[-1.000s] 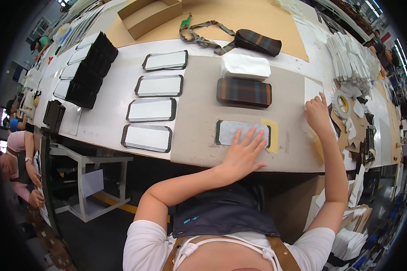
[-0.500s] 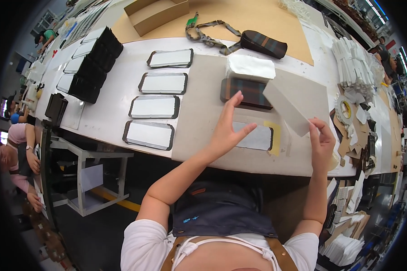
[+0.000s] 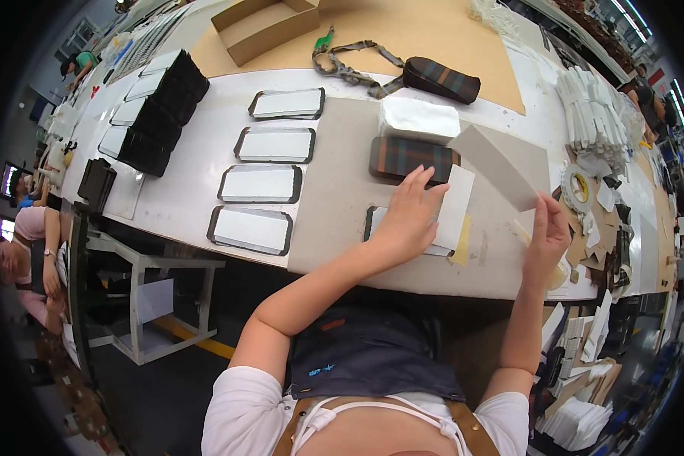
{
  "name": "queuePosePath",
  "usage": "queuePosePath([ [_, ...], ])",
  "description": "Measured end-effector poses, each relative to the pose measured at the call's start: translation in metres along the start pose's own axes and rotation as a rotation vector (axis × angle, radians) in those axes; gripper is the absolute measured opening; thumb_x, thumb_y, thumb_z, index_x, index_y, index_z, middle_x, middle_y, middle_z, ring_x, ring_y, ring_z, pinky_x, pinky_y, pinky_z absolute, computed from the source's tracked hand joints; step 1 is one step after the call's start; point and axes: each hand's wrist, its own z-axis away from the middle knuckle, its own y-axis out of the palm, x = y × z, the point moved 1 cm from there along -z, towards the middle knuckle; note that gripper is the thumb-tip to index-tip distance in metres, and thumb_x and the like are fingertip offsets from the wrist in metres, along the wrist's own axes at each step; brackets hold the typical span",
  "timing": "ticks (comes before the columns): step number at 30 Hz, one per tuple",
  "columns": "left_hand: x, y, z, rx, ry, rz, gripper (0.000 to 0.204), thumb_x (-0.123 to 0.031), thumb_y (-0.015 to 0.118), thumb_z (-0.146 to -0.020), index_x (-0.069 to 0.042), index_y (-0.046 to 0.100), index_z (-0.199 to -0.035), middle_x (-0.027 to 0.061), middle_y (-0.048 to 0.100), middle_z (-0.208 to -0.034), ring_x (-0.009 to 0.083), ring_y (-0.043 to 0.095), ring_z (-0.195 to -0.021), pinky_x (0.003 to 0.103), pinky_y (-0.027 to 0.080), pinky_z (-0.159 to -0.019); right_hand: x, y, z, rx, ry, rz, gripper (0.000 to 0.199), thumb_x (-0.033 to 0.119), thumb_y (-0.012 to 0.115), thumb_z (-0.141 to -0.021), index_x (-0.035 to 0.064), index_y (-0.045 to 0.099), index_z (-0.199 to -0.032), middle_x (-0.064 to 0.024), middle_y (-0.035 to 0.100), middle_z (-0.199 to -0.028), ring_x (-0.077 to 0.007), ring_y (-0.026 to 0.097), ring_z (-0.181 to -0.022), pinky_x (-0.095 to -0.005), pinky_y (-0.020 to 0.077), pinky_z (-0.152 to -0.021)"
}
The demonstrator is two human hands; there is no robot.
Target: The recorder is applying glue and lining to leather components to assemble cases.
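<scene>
My left hand (image 3: 409, 220) is closed on the edge of a white rectangular card (image 3: 457, 199), tilted above a dark-edged panel (image 3: 371, 220) with a pale face. The hand and card hide most of that panel. A yellow slip (image 3: 461, 240) lies at its right end. My right hand (image 3: 547, 232) pinches the lower corner of a light grey-white card (image 3: 501, 169), held up at a slant to the right. Just beyond my left fingertips lie a stack of dark plaid pieces (image 3: 406, 158) and a stack of white sheets (image 3: 419, 120).
Several dark-edged panels with white cards (image 3: 251, 229) stand in a column to the left. Farther left are black stacked pieces (image 3: 156, 114). A plaid case (image 3: 442, 79), a strap (image 3: 357, 62) and a cardboard box (image 3: 266, 29) are at the back. Tape rolls (image 3: 577, 186) and scraps crowd the right.
My left hand, earlier spread and empty, has moved right and closed on a white card. My right hand has shifted slightly right with its card.
</scene>
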Motion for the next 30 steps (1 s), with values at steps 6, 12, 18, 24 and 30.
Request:
queuePosePath([
  [6,0.007,0.012,0.008,0.022,-0.189,0.081,0.044,-0.014,0.073,-0.089,-0.004,0.054,-0.128,0.0154,0.061,-0.124,0.0345,0.056,-0.12,0.048,0.042,-0.1,-0.036,0.008,-0.014,0.062,-0.567,0.996,0.019,0.01,0.071,-0.094,0.0054,0.072,-0.113,-0.0067,0.073,-0.104,-0.0216,0.065,-0.108,-0.0447,0.0332,-0.117],
  [12,-0.009,0.03,-0.017,0.103,-0.302,0.079,0.052,-0.018,0.076,-0.09,-0.001,0.046,-0.129,0.013,0.068,-0.107,0.0327,0.065,-0.107,0.046,0.043,-0.097,-0.064,0.034,-0.002,0.328,-0.456,1.037,0.027,0.018,0.072,-0.093,0.0101,0.073,-0.119,-0.0024,0.07,-0.091,-0.0224,0.062,-0.107,-0.0519,0.0235,-0.124],
  [18,-0.003,0.053,-0.023,0.03,-0.279,0.071,0.066,-0.01,0.077,-0.085,-0.001,0.034,-0.135,0.0154,0.067,-0.099,0.0324,0.068,-0.086,0.043,0.05,-0.08,-0.045,0.031,-0.009,0.4,-0.269,1.007,0.05,0.022,0.074,-0.093,0.0097,0.063,-0.14,-0.0056,0.069,-0.095,-0.0235,0.061,-0.105,-0.0506,0.0233,-0.124],
  [24,-0.018,0.013,-0.02,0.011,-0.483,1.153,0.066,-0.01,0.075,-0.093,-0.004,0.03,-0.141,0.0083,0.067,-0.108,0.0154,0.066,-0.098,0.034,0.052,-0.092,-0.044,0.018,0.011,0.364,0.217,-0.165,0.055,0.032,0.068,-0.101,0.0036,0.056,-0.146,-0.0104,0.068,-0.129,-0.0234,0.061,-0.121,-0.0461,0.0358,-0.118],
  [30,-0.026,0.003,-0.012,0.218,-0.596,1.448,0.073,-0.012,0.077,-0.094,-0.004,0.028,-0.147,0.0108,0.066,-0.122,0.0171,0.063,-0.115,0.034,0.048,-0.104,-0.029,0.041,0.027,0.746,0.635,-0.872,0.085,0.062,0.068,-0.093,-0.006,0.056,-0.142,-0.0185,0.061,-0.143,-0.0289,0.061,-0.129,-0.0425,0.0497,-0.107],
])
